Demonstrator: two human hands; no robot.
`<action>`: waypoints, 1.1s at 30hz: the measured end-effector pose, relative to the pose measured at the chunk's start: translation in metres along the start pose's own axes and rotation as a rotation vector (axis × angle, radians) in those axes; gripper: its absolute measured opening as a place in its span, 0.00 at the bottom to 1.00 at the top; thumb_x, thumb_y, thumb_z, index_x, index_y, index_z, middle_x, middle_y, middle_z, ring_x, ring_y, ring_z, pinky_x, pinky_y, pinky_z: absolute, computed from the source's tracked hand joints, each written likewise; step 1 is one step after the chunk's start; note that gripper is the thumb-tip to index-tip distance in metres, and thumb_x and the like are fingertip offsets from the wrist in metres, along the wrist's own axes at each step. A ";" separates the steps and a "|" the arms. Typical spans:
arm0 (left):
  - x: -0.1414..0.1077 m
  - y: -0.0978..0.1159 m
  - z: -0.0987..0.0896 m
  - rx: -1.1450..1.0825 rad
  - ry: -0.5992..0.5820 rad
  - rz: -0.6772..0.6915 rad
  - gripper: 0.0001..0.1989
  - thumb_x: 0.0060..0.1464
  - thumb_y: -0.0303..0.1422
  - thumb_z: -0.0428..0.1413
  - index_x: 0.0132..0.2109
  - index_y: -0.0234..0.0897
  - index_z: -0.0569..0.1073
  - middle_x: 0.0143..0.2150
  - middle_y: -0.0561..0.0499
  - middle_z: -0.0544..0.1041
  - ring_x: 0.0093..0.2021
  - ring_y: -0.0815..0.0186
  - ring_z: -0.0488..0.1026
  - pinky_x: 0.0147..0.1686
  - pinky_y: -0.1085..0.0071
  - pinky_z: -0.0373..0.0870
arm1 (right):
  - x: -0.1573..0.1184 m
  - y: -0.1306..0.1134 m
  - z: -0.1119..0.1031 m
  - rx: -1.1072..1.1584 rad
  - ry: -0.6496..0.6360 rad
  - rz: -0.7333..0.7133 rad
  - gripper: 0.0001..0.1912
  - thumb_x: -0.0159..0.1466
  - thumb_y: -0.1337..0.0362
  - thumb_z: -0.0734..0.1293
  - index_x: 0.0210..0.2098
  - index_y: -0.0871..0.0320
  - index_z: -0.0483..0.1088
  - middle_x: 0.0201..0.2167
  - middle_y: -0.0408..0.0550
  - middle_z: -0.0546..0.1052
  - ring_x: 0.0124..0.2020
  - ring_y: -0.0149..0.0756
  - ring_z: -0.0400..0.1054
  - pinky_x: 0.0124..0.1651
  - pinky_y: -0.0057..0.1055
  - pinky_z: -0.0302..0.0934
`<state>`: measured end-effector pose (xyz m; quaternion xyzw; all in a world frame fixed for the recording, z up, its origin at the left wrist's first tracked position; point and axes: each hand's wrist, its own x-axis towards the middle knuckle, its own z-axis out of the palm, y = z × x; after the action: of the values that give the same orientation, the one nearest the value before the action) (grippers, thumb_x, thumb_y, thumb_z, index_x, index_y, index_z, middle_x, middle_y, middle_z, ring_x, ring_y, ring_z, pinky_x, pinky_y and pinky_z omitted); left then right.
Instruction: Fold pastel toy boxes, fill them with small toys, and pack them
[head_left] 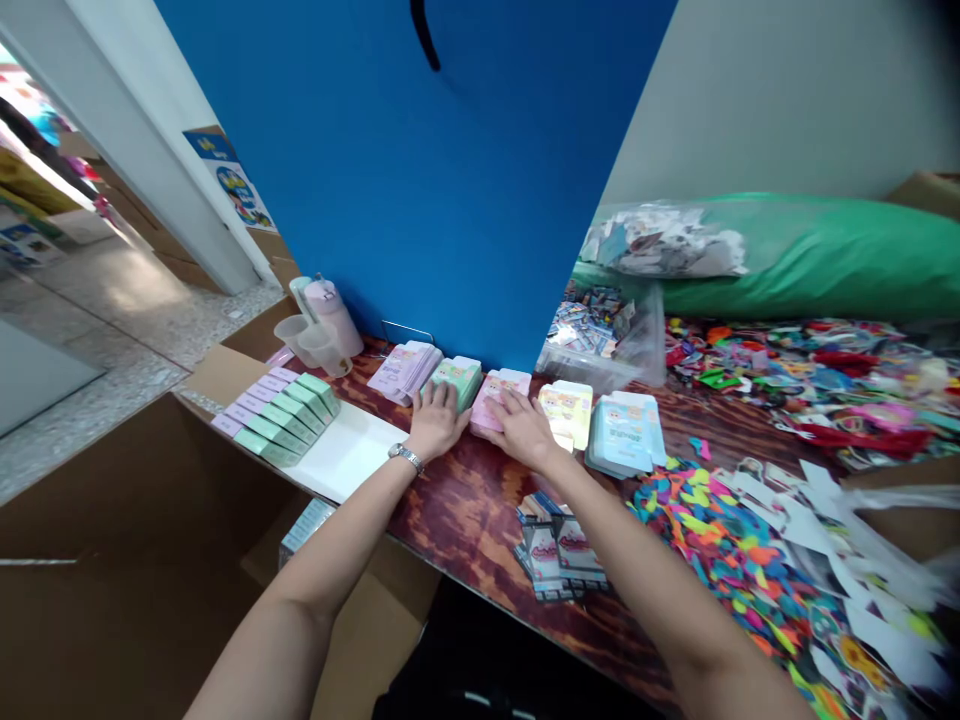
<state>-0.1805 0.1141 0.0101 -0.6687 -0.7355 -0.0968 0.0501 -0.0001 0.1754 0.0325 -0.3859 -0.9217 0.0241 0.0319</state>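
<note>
Along the back of the brown table stand stacks of flat cartons: purple (pixel 405 370), green (pixel 459 378), pink (pixel 500 388), yellow (pixel 568 412) and blue (pixel 625 430). My left hand (pixel 437 420), with a silver watch at the wrist, rests with spread fingers on the front of the green stack. On the pink stack lies my right hand (pixel 519 425), its fingers apart. To the left, rows of filled purple and green boxes (pixel 281 415) stand on a white board (pixel 349 455). Dark printed cards (pixel 559 550) lie in front of my right forearm.
Clear cups (pixel 324 347) and a pink bottle (pixel 335 312) stand at the back left. A blue panel (pixel 442 180) rises behind the stacks. Colourful small pieces (pixel 720 540), a clear bin (pixel 637 330) and a green bag (pixel 840 255) fill the right. Open cardboard boxes (pixel 112 550) sit at the left.
</note>
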 end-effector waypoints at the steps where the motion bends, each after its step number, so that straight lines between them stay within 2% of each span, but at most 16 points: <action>1: 0.001 0.002 0.000 -0.001 -0.008 -0.006 0.30 0.64 0.46 0.42 0.65 0.30 0.59 0.66 0.35 0.61 0.67 0.40 0.53 0.60 0.40 0.53 | 0.000 0.000 0.000 0.007 0.005 -0.001 0.33 0.67 0.44 0.58 0.64 0.56 0.61 0.66 0.59 0.60 0.67 0.52 0.51 0.64 0.52 0.48; 7: 0.002 0.005 -0.004 -0.043 -0.045 -0.009 0.29 0.65 0.47 0.41 0.64 0.33 0.60 0.66 0.37 0.62 0.65 0.43 0.57 0.58 0.46 0.59 | -0.002 0.002 -0.006 0.042 0.000 -0.019 0.30 0.67 0.46 0.58 0.62 0.55 0.62 0.65 0.56 0.62 0.66 0.49 0.52 0.63 0.50 0.50; 13: 0.003 0.004 -0.008 -0.111 -0.042 -0.009 0.27 0.65 0.46 0.41 0.63 0.36 0.62 0.64 0.38 0.64 0.64 0.48 0.59 0.59 0.49 0.59 | -0.001 0.003 -0.016 0.035 -0.016 -0.016 0.25 0.68 0.50 0.57 0.60 0.53 0.66 0.61 0.54 0.67 0.62 0.49 0.58 0.62 0.46 0.51; 18: 0.004 0.002 -0.010 -0.199 -0.007 0.000 0.25 0.65 0.45 0.43 0.61 0.36 0.65 0.62 0.37 0.66 0.63 0.52 0.62 0.59 0.52 0.60 | 0.001 0.001 -0.023 0.034 -0.037 -0.016 0.22 0.66 0.53 0.58 0.56 0.49 0.70 0.59 0.51 0.69 0.58 0.51 0.62 0.57 0.47 0.57; 22: 0.003 0.002 -0.012 -0.295 0.035 -0.005 0.24 0.65 0.44 0.44 0.60 0.35 0.66 0.60 0.38 0.68 0.62 0.53 0.63 0.60 0.52 0.60 | 0.002 0.001 -0.030 0.030 -0.044 -0.020 0.20 0.65 0.55 0.60 0.53 0.49 0.72 0.55 0.50 0.73 0.55 0.47 0.65 0.54 0.41 0.59; 25: 0.001 0.007 -0.018 -0.393 0.075 -0.021 0.24 0.64 0.43 0.45 0.59 0.32 0.67 0.59 0.36 0.69 0.63 0.52 0.62 0.62 0.51 0.57 | 0.002 0.001 -0.034 0.029 -0.037 -0.036 0.17 0.66 0.56 0.59 0.48 0.49 0.75 0.49 0.47 0.77 0.51 0.44 0.68 0.52 0.37 0.60; 28: -0.003 0.014 -0.029 -0.526 0.112 -0.030 0.23 0.64 0.42 0.45 0.59 0.32 0.68 0.59 0.38 0.70 0.63 0.54 0.62 0.64 0.55 0.56 | 0.000 -0.001 -0.035 0.018 -0.010 -0.022 0.16 0.67 0.57 0.58 0.45 0.47 0.76 0.44 0.46 0.80 0.47 0.43 0.71 0.47 0.35 0.62; 30: -0.007 0.019 -0.035 -0.630 0.128 -0.043 0.22 0.63 0.42 0.46 0.58 0.35 0.69 0.58 0.41 0.71 0.61 0.57 0.65 0.63 0.58 0.59 | -0.005 -0.003 -0.035 0.010 0.023 -0.004 0.17 0.68 0.60 0.57 0.47 0.47 0.76 0.44 0.45 0.80 0.44 0.42 0.73 0.43 0.34 0.64; 33: -0.016 0.027 -0.041 -0.797 0.139 -0.121 0.22 0.62 0.43 0.48 0.57 0.34 0.70 0.56 0.41 0.73 0.57 0.57 0.70 0.58 0.59 0.65 | -0.019 -0.003 -0.037 0.002 0.097 0.007 0.18 0.70 0.63 0.55 0.54 0.48 0.70 0.53 0.46 0.76 0.44 0.40 0.73 0.43 0.33 0.66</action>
<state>-0.1546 0.0921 0.0486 -0.5833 -0.6732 -0.4219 -0.1691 0.0138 0.1601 0.0688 -0.3899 -0.9176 0.0066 0.0769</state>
